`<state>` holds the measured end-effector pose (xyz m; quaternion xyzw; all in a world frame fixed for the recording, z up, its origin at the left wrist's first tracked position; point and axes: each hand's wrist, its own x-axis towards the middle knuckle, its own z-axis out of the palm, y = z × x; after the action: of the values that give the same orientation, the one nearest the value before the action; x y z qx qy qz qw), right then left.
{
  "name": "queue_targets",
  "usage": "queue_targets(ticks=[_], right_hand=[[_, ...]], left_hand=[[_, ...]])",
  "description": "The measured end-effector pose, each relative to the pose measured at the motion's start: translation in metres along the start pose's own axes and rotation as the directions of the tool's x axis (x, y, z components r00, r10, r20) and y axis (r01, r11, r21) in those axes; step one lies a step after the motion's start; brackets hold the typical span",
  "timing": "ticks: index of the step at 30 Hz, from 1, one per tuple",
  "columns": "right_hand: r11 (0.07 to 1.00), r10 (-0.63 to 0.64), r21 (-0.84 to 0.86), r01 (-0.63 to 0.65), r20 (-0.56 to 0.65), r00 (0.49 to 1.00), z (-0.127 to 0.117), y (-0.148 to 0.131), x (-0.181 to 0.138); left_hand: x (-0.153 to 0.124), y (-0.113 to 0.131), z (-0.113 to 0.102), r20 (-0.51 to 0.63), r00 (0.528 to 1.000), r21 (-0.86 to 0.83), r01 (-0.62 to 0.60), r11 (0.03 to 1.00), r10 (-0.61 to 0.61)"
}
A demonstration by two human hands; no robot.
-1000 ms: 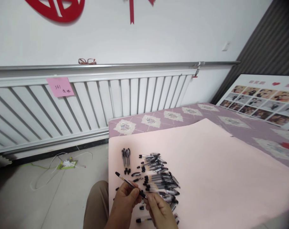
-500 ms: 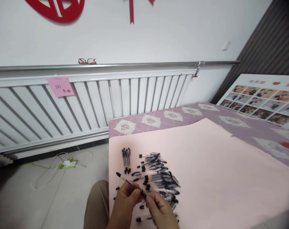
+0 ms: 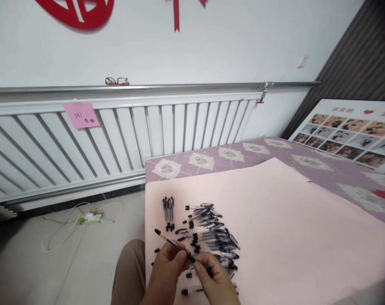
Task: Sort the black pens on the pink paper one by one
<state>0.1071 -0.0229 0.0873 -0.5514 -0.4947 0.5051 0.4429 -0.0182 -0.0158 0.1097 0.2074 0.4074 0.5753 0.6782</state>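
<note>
The left hand is pinching a pen between thumb and fingers, and the pen is slanting above the pink sheet, its black upper end pointing left. The right hand is holding its thumb and fingers bent at the lower end (whether they are gripping it, I cannot tell). Just beyond, loose pens are lying heaped, and a small bunch is resting apart to their left.
</note>
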Motion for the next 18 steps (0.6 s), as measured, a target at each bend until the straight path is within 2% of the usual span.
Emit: queue_targets(ticks=[4,7,13,18], right_hand=[[0.995,0.011,0.102,-0.015,0.039,0.999,0.0003,-0.0047,0.0006],[0.997,0.034,0.068,-0.041,0.091,0.995,0.0001,-0.0064,-0.0002],[0.999,-0.035,-0.038,0.035,-0.008,0.999,0.0017,-0.0011,0.0002],[0.999,0.005,-0.035,-0.006,-0.028,1.000,0.0038,-0.0013,0.0005]], left_hand=[[0.0020,0.0002,-0.0009,-0.006,1.000,-0.020,0.019,1.000,-0.019],[0.0012,0.0011,-0.0011,0.013,1.000,-0.019,0.008,1.000,-0.008],[-0.0012,0.0035,-0.0001,-0.010,1.000,-0.020,0.001,1.000,-0.002],[-0.0021,0.0057,0.0022,-0.048,0.999,-0.044,0.016,0.999,-0.019]])
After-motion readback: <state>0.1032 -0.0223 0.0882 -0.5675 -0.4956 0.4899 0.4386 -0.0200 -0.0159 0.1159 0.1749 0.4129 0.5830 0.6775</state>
